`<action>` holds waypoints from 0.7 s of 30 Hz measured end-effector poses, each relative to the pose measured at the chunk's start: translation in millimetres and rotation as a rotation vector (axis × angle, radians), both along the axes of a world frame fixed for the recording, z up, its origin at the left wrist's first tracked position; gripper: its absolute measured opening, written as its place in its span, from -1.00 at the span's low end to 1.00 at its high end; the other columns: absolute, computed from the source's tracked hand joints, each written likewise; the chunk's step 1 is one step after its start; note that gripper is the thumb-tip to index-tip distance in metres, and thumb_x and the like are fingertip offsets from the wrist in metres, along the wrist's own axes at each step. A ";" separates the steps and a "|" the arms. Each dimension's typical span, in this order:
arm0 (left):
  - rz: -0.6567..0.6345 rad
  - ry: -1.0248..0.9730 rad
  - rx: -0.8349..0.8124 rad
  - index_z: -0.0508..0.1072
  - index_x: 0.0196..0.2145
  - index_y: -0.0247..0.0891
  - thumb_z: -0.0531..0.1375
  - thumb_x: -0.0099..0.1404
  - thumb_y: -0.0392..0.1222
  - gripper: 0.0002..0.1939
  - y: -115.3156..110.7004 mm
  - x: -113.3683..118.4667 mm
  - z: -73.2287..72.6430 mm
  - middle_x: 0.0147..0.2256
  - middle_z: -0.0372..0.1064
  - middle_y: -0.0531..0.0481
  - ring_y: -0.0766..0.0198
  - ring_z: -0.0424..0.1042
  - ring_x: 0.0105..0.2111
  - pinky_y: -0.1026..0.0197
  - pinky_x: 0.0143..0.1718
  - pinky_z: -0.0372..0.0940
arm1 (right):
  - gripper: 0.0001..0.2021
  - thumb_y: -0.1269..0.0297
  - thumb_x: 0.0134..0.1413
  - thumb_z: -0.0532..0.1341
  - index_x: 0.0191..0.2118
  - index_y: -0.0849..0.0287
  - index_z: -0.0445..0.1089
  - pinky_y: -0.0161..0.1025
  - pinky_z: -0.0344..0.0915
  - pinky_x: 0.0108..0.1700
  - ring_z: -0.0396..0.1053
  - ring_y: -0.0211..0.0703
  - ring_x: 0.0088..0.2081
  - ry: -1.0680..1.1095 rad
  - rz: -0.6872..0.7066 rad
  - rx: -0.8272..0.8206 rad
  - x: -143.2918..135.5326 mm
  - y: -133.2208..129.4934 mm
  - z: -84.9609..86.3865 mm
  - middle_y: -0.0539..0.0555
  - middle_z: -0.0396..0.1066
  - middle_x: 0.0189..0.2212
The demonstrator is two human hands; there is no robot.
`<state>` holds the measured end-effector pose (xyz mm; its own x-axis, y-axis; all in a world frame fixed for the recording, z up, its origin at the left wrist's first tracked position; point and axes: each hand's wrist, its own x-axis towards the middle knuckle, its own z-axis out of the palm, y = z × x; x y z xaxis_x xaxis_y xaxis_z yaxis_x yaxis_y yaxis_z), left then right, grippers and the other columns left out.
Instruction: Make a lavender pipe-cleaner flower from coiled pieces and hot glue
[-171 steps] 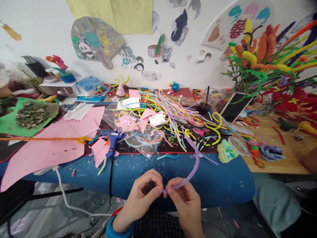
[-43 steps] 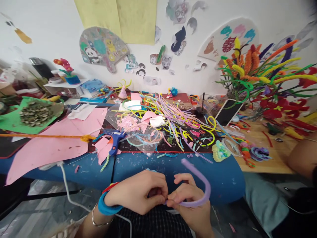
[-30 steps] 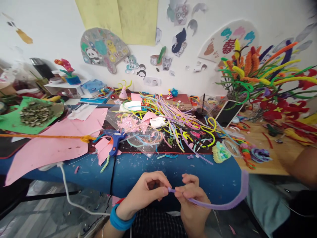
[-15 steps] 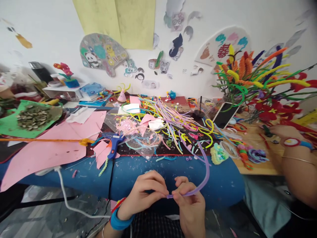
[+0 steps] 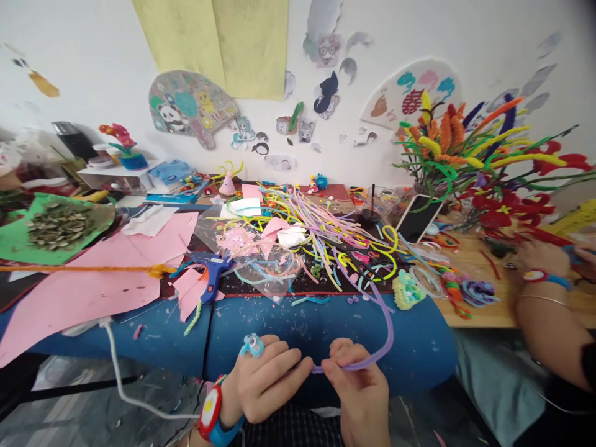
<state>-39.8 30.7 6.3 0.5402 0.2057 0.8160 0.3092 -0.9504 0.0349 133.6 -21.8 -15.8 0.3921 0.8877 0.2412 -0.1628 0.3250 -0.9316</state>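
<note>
A purple pipe cleaner (image 5: 384,310) curves down from the pile on the table to my two hands near the front edge. My left hand (image 5: 274,379) wears a light blue ring, and its closed fingertips pinch the end of the purple stem. Just to its right, my right hand (image 5: 356,379) grips the same stem between thumb and fingers. A short length of purple shows between the two hands. Behind them lies the heap of colourful pipe cleaners (image 5: 321,217), pink, yellow and purple.
A blue glue gun (image 5: 215,273) lies left of the heap, near pink sheets (image 5: 112,267). Dried pieces sit on green paper (image 5: 13,239). At right are a phone (image 5: 419,217), a vase of pipe-cleaner flowers and another person's arm (image 5: 544,310).
My left hand has rolled over, so its back and ring now show, while still at the stem's end. The other person's hand at right has shifted, and a second hand appears there.
</note>
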 end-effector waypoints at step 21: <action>-0.402 -0.880 -1.238 0.39 -0.61 -0.27 0.37 0.17 0.09 -0.57 -24.8 61.7 -31.0 -0.57 0.19 0.10 0.37 0.24 -0.57 0.30 -0.53 0.22 | -0.66 0.13 0.11 0.36 -0.51 0.06 0.22 -0.26 0.27 -0.46 0.21 -0.20 -0.51 0.009 0.068 0.225 -13.3 4.2 10.7 -0.10 0.36 -0.67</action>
